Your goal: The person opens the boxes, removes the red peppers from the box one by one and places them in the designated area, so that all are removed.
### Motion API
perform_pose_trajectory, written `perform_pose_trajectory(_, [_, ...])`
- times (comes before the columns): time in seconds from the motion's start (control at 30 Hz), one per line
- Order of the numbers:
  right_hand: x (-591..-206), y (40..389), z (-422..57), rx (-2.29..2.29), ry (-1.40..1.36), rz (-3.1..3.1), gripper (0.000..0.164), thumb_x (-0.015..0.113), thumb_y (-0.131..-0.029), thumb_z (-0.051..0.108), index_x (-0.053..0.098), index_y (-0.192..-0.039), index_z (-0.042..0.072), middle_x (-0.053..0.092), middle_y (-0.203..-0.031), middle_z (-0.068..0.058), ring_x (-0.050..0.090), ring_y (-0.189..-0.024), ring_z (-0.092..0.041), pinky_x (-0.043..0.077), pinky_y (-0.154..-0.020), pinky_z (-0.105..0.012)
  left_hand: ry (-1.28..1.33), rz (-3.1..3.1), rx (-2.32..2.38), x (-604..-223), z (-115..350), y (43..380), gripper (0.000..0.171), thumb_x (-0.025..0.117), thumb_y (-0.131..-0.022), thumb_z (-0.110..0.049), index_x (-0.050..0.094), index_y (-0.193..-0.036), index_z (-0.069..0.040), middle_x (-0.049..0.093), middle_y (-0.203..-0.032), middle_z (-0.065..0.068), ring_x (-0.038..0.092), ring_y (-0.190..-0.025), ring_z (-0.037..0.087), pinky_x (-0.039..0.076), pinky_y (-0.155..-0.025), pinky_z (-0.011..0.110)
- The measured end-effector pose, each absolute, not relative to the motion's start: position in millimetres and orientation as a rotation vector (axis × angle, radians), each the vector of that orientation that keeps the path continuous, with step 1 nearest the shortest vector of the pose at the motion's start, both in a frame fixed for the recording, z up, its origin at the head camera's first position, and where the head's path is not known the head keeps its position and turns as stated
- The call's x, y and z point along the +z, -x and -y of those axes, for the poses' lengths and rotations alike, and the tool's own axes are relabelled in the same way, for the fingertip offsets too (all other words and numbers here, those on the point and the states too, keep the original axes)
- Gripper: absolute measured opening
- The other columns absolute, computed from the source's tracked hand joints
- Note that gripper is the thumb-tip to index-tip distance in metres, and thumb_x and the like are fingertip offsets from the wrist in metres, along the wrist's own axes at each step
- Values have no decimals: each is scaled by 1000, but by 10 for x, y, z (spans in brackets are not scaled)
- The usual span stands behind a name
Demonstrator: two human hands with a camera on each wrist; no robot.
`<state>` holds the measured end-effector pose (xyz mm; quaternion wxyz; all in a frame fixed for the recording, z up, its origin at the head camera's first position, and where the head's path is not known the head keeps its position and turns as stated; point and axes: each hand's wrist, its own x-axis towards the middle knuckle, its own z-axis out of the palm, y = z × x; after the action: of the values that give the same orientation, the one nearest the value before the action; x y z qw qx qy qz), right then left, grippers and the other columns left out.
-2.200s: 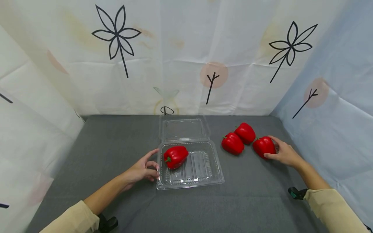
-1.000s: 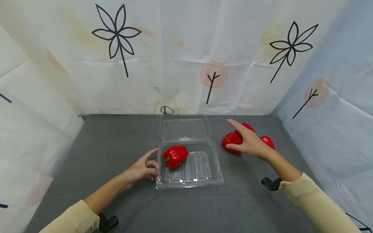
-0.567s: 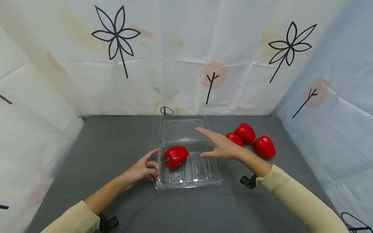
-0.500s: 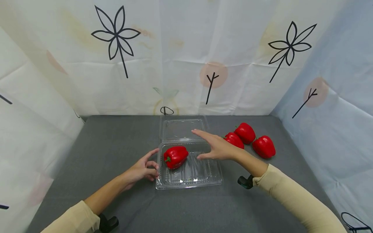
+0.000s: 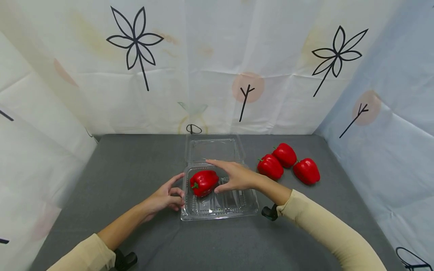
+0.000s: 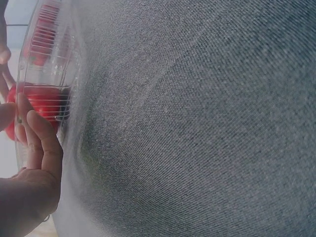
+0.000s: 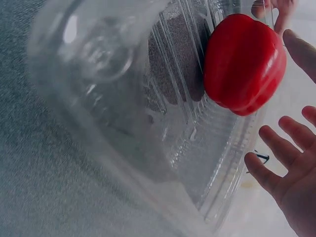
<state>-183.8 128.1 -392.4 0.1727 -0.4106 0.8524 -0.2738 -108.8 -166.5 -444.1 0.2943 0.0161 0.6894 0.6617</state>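
Note:
A red bell pepper (image 5: 204,183) lies in the left part of a clear plastic clamshell container (image 5: 234,210), its green stem toward the lower left. My left hand (image 5: 166,197) rests its fingers against the container's left side; in the left wrist view those fingers (image 6: 49,143) touch the outside of the clear wall. Over the container, just right of the pepper, is my right hand (image 5: 235,177). Its fingers are spread and hold nothing. In the right wrist view there is a gap between the fingers and the pepper (image 7: 244,64).
Three more red bell peppers lie close together on the grey cloth right of the container: one in front (image 5: 270,166), one behind (image 5: 285,155), one at the right (image 5: 306,171). The container's lid (image 5: 214,149) is folded back toward the patterned white curtain (image 5: 210,75).
My right hand has let go of the rightmost pepper and moved left, past the others, to the pepper in the container. My left hand stays at the container's left side.

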Motion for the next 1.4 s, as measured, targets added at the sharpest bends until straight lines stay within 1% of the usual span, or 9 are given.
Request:
perform_pose_trajectory(0.07, [-3930,1842,-1255,-776,1159,-2416,91,83,-81,33,32,-156,21,42,-154,-4,41,-140,-23,37,-109,-51,-44,-1834,1762,-4442,1664,1090,88,64,-90,-1,12,-159,-16,59,-93,7,66,-81,23,53,-70,33])
perform_pose_trajectory(0.23, [-3953,1856,-1187,-780,1190,-2387,89,83,-81,29,35,-155,16,51,-147,-9,47,-136,-22,38,-108,-49,-37,-1832,1759,-4448,1666,1093,88,65,-90,-1,12,-159,-16,60,-93,7,66,-81,23,53,-70,34])
perform_pose_trajectory(0.4, [-3980,1863,-1133,-784,1205,-2363,87,84,-81,24,37,-153,12,55,-143,-10,52,-130,-23,42,-106,-46,-31,-1830,1754,-4446,1671,1095,89,65,-90,-2,12,-159,-17,60,-93,6,65,-82,23,53,-71,34])
perform_pose_trajectory(0.6, [-4003,1871,-1099,-756,1198,-2353,83,84,-81,19,40,-151,8,54,-143,-9,55,-125,-23,44,-103,-43,-30,-1832,1753,-4430,1670,1092,89,65,-90,-2,12,-159,-17,60,-93,7,66,-82,23,53,-71,34])
perform_pose_trajectory(0.77, [-4017,1857,-1069,-712,1208,-2362,82,83,-81,17,40,-151,8,51,-145,-10,52,-128,-24,42,-106,-43,-17,-1838,1753,-4434,1664,1096,89,65,-89,-1,13,-159,-17,60,-93,7,66,-82,23,53,-71,34])
perform_pose_trajectory(0.83, [-4038,1851,-1056,-690,1199,-2367,81,82,-82,17,40,-151,9,50,-147,-10,50,-131,-25,40,-108,-44,-15,-1839,1754,-4441,1662,1093,89,65,-89,-1,13,-159,-17,60,-93,7,66,-82,23,53,-71,34])
perform_pose_trajectory(1.03, [-4099,1851,-1040,-644,1162,-2382,79,81,-84,17,40,-151,13,53,-144,-9,51,-131,-24,40,-107,-43,-23,-1842,1757,-4444,1649,1080,90,66,-88,0,14,-159,-16,59,-92,6,66,-81,22,53,-70,34])
perform_pose_trajectory(1.23, [-4084,1855,-1062,-664,1169,-2382,78,80,-84,15,41,-150,11,54,-143,-10,53,-129,-24,42,-106,-43,-13,-1843,1749,-4439,1656,1095,88,65,-89,-2,14,-159,-17,60,-93,7,66,-83,23,54,-71,34])
perform_pose_trajectory(1.4, [-4043,1838,-1109,-656,1174,-2381,76,80,-83,14,43,-149,10,55,-142,-9,53,-128,-24,43,-105,-43,-23,-1844,1755,-4445,1652,1098,88,64,-89,0,14,-159,-17,59,-93,7,65,-82,23,54,-70,34])
